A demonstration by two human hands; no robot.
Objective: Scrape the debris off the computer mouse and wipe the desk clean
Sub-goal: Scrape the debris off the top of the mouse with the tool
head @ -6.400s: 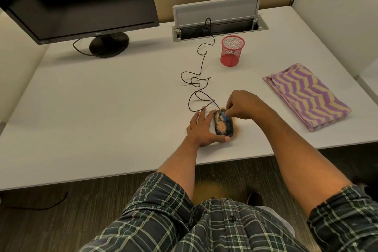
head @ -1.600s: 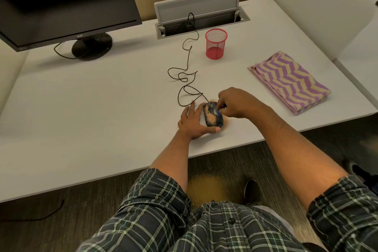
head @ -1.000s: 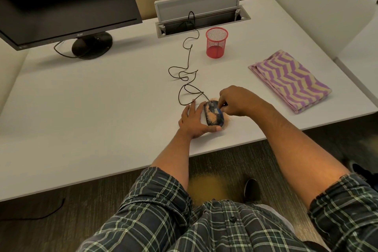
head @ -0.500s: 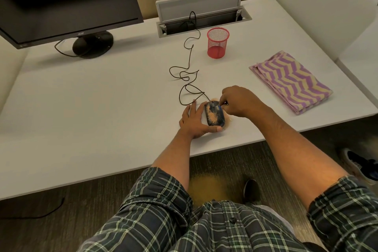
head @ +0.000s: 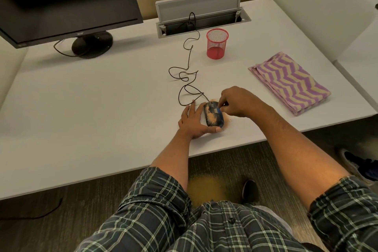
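A dark wired computer mouse (head: 214,117) lies near the front edge of the white desk (head: 102,108), with orange-tan debris on its top. More of that debris is scattered on the desk to its right. My left hand (head: 193,121) cups the mouse from the left, thumb curled round its near end. My right hand (head: 238,101) pinches a small blue scraper (head: 218,110), whose tip touches the mouse's top right. A folded purple and cream zigzag cloth (head: 289,82) lies on the desk to the right.
The mouse cable (head: 187,80) loops back to an open cable box (head: 202,16) at the rear. A red mesh cup (head: 216,46) stands beside it. A monitor (head: 67,2) occupies the back left. Partition walls close the right side. Tan debris lies on the floor (head: 204,190) below.
My right hand has made short strokes with the scraper over the mouse's front. The debris patch on the mouse has shrunk since the earliest frame. My left hand has stayed on the mouse.
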